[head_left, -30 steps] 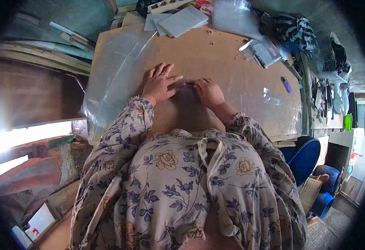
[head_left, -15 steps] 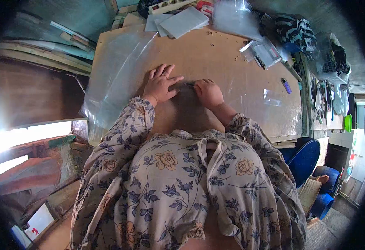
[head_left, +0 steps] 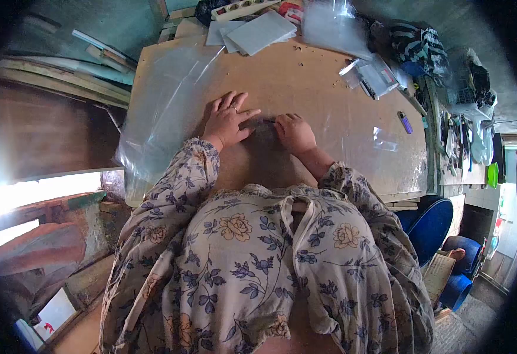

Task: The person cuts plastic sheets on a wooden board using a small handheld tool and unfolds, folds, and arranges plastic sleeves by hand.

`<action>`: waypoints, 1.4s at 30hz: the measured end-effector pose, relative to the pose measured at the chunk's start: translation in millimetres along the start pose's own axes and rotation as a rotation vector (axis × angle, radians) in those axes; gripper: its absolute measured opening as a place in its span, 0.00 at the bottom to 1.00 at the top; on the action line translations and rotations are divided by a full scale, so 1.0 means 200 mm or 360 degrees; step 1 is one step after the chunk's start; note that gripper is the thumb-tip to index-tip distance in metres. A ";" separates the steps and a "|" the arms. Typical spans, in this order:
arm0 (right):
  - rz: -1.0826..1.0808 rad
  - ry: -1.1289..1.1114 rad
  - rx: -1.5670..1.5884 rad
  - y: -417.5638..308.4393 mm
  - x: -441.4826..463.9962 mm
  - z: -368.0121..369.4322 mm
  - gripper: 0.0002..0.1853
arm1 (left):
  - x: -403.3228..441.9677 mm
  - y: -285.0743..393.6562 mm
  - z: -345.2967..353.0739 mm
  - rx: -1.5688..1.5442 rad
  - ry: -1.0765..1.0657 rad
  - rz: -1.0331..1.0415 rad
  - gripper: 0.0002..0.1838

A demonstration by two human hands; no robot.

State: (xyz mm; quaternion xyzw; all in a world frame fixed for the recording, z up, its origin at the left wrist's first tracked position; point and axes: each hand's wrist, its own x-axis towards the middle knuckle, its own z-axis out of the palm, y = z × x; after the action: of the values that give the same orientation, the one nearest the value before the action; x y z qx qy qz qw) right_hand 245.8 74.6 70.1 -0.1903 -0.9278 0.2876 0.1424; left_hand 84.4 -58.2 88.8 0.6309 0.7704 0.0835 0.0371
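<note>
My left hand (head_left: 226, 122) lies flat on the brown tabletop (head_left: 282, 71), fingers spread and a ring on one of them. To its right, my right hand (head_left: 295, 133) is closed, its fingers pinched on a thin dark tool (head_left: 268, 121). The tool points toward my left hand's thumb and forefinger; its kind is too small to make out. Clear plastic film (head_left: 170, 100) covers the left part of the table, beside my left hand. Faint shine and creases suggest film elsewhere on the board, but its extent under my hands is unclear.
Flat translucent sheets (head_left: 262, 32) and a power strip (head_left: 243, 8) lie at the far edge. At right are a purple lighter (head_left: 406, 123), a small clear plastic piece (head_left: 385, 139) and clear packets (head_left: 378, 75). Blue containers (head_left: 432, 221) stand on the right, below the table.
My right hand has shifted very slightly with the thin dark tool in its fingers. My left hand stays in place, spread on the table.
</note>
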 end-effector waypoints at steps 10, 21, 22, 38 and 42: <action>0.0083 0.0023 0.0094 -0.03 0.01 -0.02 0.09 | 0.00 -0.02 0.01 -0.0012 0.0003 0.0006 0.27; 0.0164 0.0275 0.0209 0.00 -0.03 -0.03 0.07 | 0.00 -0.01 0.01 -0.0001 -0.0043 -0.0020 0.25; 0.0251 0.0418 0.0268 0.02 -0.05 -0.05 0.06 | -0.01 -0.01 0.02 0.0000 -0.0041 -0.0015 0.25; 0.1140 0.1583 0.0668 0.63 -0.76 -0.50 0.08 | 0.01 0.04 -0.01 0.0216 -0.0102 0.0201 0.26; 0.1335 0.1791 0.0341 0.88 -0.96 -0.58 0.15 | 0.02 0.06 0.06 0.0195 -0.0071 0.0138 0.26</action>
State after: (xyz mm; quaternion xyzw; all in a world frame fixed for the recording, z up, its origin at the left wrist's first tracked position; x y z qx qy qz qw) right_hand 508.1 180.6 28.2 -0.6361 -0.5285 0.2660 0.4952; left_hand 97.0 -50.1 79.4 0.6665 0.7450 0.0237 0.0119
